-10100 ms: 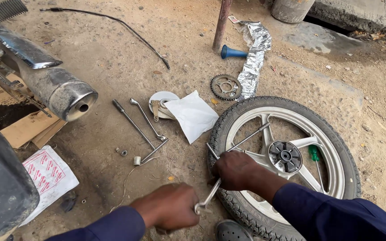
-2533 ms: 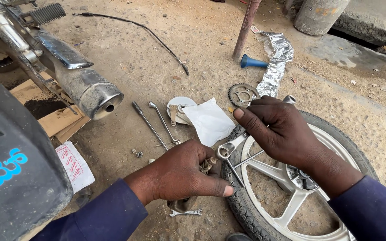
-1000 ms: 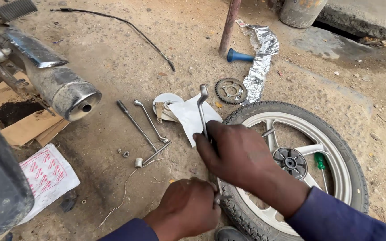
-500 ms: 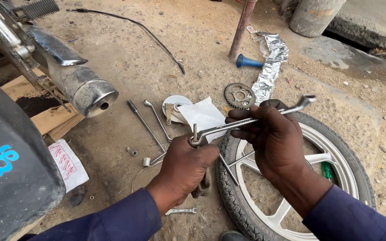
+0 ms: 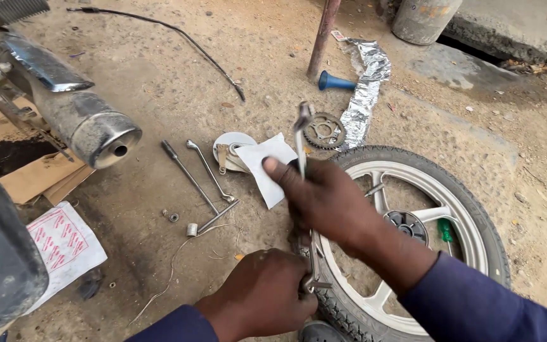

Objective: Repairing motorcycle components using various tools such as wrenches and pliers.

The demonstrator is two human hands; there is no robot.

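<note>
While gripped, wrench (image 5: pixel 301 136) rises above fingers (image 5: pixel 281 172)

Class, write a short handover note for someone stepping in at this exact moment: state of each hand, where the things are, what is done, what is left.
Right hand: gripping a long metal tyre lever, its tip pointing up over the wheel.
Left hand: closed on a second tool's lower end at the tyre's near edge.
Wheel lies flat on the dirt; sprocket, white paper and spanners lie beyond it.
Done: levers placed at the tyre's near edge.
Left: tyre remains on the rim.
</note>
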